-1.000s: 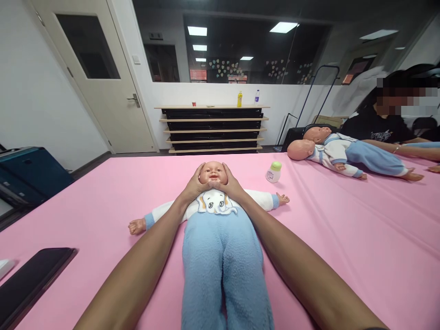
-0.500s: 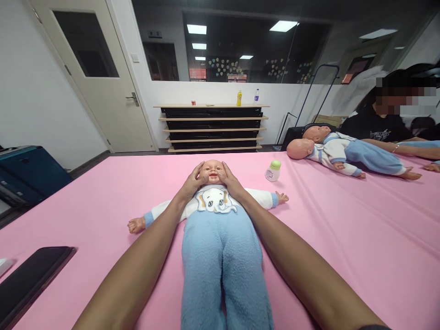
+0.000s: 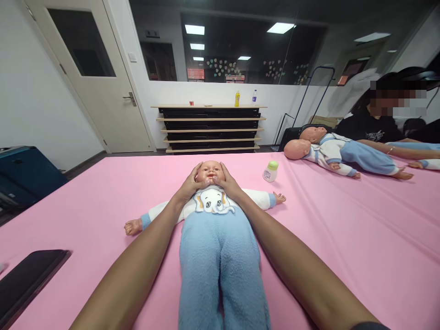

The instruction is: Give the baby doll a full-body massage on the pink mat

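A baby doll (image 3: 220, 247) in blue trousers and a white top with an elephant on the chest lies on its back, arms spread, head away from me. My left hand (image 3: 191, 184) cups one side of its head, and my right hand (image 3: 228, 184) cups the other. Both thumbs rest on the chin, just under the mouth, their tips close together. The fingers curve along the cheeks and sides of the head; some fingertips are hidden. To the right of the head stands a small white bottle with a green cap (image 3: 271, 171).
Pink sheeting (image 3: 316, 206) covers the table. A dark phone (image 3: 30, 282) lies at the near left. Two more dolls (image 3: 343, 151) lie at the far right, beside a seated person (image 3: 373, 126). Stacked folded tables (image 3: 211, 123) stand by the back wall, with bottles on top.
My thumbs have slid from the doll's cheeks down and inward to its chin. The fingers stay at the sides of the head. The whole view has shifted slightly.
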Motion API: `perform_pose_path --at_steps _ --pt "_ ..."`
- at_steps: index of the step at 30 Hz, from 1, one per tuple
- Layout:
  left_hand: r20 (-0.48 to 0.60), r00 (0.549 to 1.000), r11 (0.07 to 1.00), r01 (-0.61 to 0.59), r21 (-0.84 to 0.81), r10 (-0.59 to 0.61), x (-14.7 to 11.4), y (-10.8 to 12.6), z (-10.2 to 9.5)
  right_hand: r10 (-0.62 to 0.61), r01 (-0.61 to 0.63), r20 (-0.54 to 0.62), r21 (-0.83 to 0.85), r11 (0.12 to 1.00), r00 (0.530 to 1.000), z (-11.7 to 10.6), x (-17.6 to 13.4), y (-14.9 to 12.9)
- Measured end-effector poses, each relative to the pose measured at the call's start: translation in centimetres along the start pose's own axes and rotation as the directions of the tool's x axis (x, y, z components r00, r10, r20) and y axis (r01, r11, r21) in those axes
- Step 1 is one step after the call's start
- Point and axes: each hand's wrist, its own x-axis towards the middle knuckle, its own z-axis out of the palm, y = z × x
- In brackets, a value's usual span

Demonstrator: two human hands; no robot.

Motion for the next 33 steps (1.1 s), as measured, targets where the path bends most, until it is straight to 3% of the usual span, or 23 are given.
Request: perform_pose_path --at_steps 6,13,22,26,29,33 --pt "0.026 1.000 0.999 0.015 -0.030 -0.014 0.2 -0.1 -0.2 -0.006 0.006 -0.011 0.016 1.000 1.000 0.0 -0.3 -0.6" --pt "-0.017 1.000 0.991 -0.015 0.132 0.018 0.5 -0.6 -0.1 -0.020 0.020 0.018 -0.024 1.000 1.000 0.1 -0.6 -1.1" --pt "-0.043 0.994 0.992 0.095 -0.087 -0.099 0.1 0.2 0.0 -0.007 0.009 -0.030 0.043 0.999 1.000 0.1 -0.3 -0.9" --pt "-0.219 0.962 0.962 0.108 -0.250 -0.165 0.7 -0.3 -1.0 0.003 0.012 -0.172 0.089 0.996 0.985 0.4 -0.5 -0.9" --pt "-0.385 0.903 0.960 0.089 -0.266 -0.190 1.5 -1.2 -1.9 0.097 -0.017 -0.358 0.221 0.975 0.929 0.3 -0.3 -0.9" --pt "-0.431 0.879 0.968 0.113 -0.224 -0.202 2.0 -2.0 -2.0 0.241 -0.075 -0.456 0.353 0.933 0.857 -1.9 0.5 -1.1"
